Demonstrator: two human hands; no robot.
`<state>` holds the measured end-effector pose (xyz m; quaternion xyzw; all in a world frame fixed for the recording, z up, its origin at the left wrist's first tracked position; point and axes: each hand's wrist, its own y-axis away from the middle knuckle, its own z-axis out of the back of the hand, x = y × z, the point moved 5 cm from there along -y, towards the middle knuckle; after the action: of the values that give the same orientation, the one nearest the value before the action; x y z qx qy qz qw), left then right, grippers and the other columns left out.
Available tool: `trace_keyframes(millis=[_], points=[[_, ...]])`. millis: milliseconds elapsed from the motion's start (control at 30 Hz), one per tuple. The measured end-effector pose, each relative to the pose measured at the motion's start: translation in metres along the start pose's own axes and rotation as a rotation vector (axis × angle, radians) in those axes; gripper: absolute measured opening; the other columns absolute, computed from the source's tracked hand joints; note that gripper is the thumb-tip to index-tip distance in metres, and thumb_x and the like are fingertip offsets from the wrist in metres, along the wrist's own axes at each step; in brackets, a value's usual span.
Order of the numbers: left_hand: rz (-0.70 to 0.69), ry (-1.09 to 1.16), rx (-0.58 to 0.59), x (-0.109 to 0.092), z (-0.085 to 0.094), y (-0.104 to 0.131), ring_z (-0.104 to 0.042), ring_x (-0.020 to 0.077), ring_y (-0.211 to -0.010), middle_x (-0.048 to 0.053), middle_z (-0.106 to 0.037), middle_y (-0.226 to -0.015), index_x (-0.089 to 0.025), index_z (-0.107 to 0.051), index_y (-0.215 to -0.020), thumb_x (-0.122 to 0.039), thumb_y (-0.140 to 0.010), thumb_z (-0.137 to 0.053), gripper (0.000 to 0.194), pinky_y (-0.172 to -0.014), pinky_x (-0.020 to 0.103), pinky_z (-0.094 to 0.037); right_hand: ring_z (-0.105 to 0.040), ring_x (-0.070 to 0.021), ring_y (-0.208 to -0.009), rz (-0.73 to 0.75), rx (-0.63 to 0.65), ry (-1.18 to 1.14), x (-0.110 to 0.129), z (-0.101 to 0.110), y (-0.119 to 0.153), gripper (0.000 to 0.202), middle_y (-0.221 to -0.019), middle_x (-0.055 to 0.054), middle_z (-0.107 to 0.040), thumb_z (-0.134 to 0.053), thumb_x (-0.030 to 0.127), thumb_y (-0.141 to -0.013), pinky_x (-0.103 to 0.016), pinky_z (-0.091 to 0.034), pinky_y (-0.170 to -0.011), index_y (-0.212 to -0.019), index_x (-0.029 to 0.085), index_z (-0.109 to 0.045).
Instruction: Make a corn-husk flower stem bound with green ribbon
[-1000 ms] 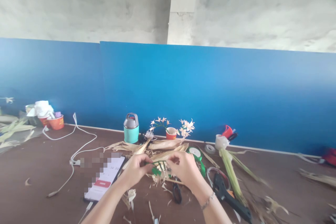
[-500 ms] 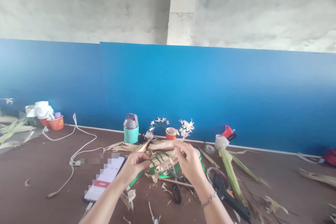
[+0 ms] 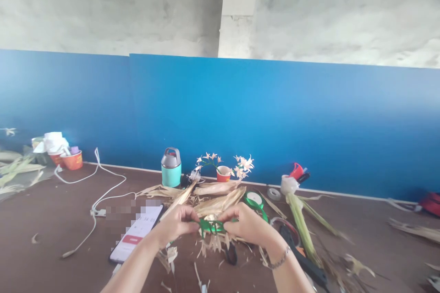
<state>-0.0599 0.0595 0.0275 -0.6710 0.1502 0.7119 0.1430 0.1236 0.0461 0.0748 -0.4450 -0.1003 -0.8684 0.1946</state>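
My left hand (image 3: 178,225) is closed in a pinch on one end of a green-wrapped flower stem (image 3: 211,226). At its other end, the thumb and fingers of my right hand (image 3: 246,223) pinch it too. The stem runs crosswise between both hands, and pale husk flowers (image 3: 215,243) hang below it. Just beyond my right hand lies a spool of green ribbon (image 3: 254,198). Dried corn husks (image 3: 220,202) are heaped behind the stem. Under the flowers a black scissors handle (image 3: 231,254) shows in part.
A phone (image 3: 137,234) lies left of my left forearm, near white cables (image 3: 110,197). At the back stand a turquoise flask (image 3: 171,175) and a red paper cup (image 3: 223,174) beside husk flowers. A black glue gun (image 3: 309,266) and green husks (image 3: 304,224) lie right.
My right hand has come down and closed on the stem, which now stretches level between both hands. The ribbon spool behind it has come into fuller view.
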Motion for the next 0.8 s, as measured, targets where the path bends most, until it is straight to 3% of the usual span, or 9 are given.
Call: trace_keyframes(millis=[167,433,600,700,800], points=[[0.075,0.005,0.05,0.001,-0.006,0.003,-0.053,0.0118,-0.055,-0.001,-0.066,-0.058,-0.015,-0.066,-0.063,-0.024,-0.055,-0.076,0.016,-0.056,0.023,-0.037,-0.026,-0.0058,-0.04,-0.034,0.103,0.061,0.003,-0.001,0.006,0.029,-0.041,0.006,-0.044,-0.048,0.007,-0.058,-0.021,-0.019,-0.039,-0.067,0.017,-0.074],[0.078,-0.04,0.095,0.0,-0.009,0.006,-0.052,0.0112,-0.054,-0.002,-0.064,-0.059,-0.015,-0.065,-0.062,-0.023,-0.056,-0.074,0.013,-0.054,0.022,-0.035,-0.027,-0.0062,-0.041,-0.017,0.197,0.028,0.002,-0.003,0.008,0.037,-0.044,0.006,-0.044,-0.043,0.005,-0.06,-0.021,-0.019,-0.04,-0.07,0.019,-0.076],[0.088,-0.019,0.086,-0.001,-0.01,0.008,-0.052,0.012,-0.053,0.0,-0.065,-0.059,-0.016,-0.067,-0.063,-0.024,-0.056,-0.075,0.013,-0.053,0.022,-0.036,-0.028,-0.0078,-0.041,0.057,0.17,-0.029,0.006,-0.001,0.013,0.038,-0.045,0.005,-0.05,-0.042,0.008,-0.062,-0.022,-0.02,-0.041,-0.07,0.023,-0.077],[0.099,0.018,0.085,0.001,-0.011,0.007,-0.05,0.011,-0.051,-0.001,-0.064,-0.057,-0.017,-0.067,-0.061,-0.024,-0.055,-0.076,0.013,-0.05,0.022,-0.033,-0.029,-0.0079,-0.04,0.018,0.138,0.009,0.002,-0.001,0.012,0.037,-0.044,0.005,-0.052,-0.043,0.008,-0.064,-0.022,-0.022,-0.042,-0.07,0.023,-0.077],[0.082,0.112,0.011,0.003,-0.007,0.003,-0.038,0.0065,-0.04,-0.002,-0.061,-0.048,-0.016,-0.065,-0.059,-0.027,-0.055,-0.078,0.018,-0.043,0.021,-0.023,-0.051,-0.0127,-0.053,0.051,-0.057,-0.047,0.0,0.009,0.004,0.032,-0.065,0.001,-0.068,-0.049,0.015,-0.07,-0.024,-0.039,-0.053,-0.085,0.024,-0.076]])
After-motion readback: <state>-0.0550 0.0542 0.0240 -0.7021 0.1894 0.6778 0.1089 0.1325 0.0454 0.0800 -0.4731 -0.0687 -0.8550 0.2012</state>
